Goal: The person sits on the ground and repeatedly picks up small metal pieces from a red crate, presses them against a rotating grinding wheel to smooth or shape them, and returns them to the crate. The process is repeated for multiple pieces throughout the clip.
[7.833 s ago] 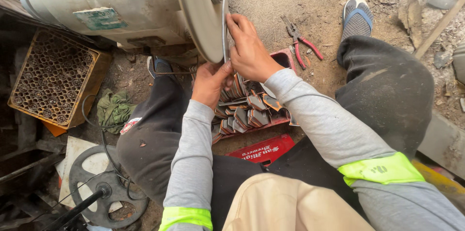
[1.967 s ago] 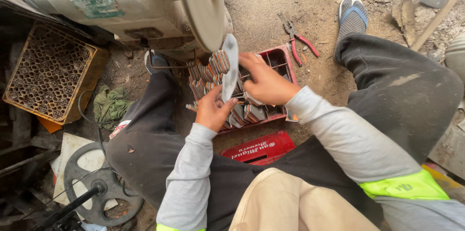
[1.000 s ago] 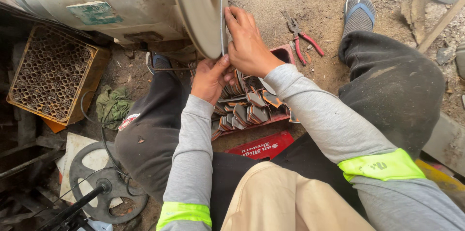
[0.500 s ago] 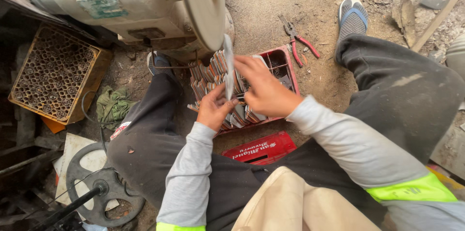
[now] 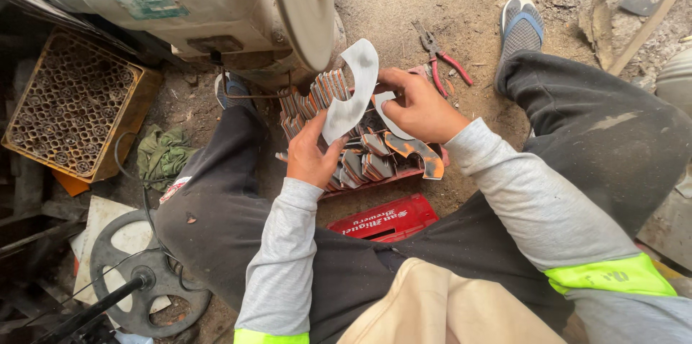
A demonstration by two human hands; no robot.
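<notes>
Together both hands, left [image 5: 311, 156] and right [image 5: 418, 106], grip a curved metal blank [image 5: 351, 91], seemingly pinching its edges

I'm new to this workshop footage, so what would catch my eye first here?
At centre, both hands hold a pale curved metal blade: left hand below, right hand at its side. Above it sits the big grinder disc. Beneath the hands, a red crate holds stacked curved blades, with red-handled pliers on the dirt beyond.

matt grey metal blade [image 5: 351, 91], perhaps sanded
</notes>
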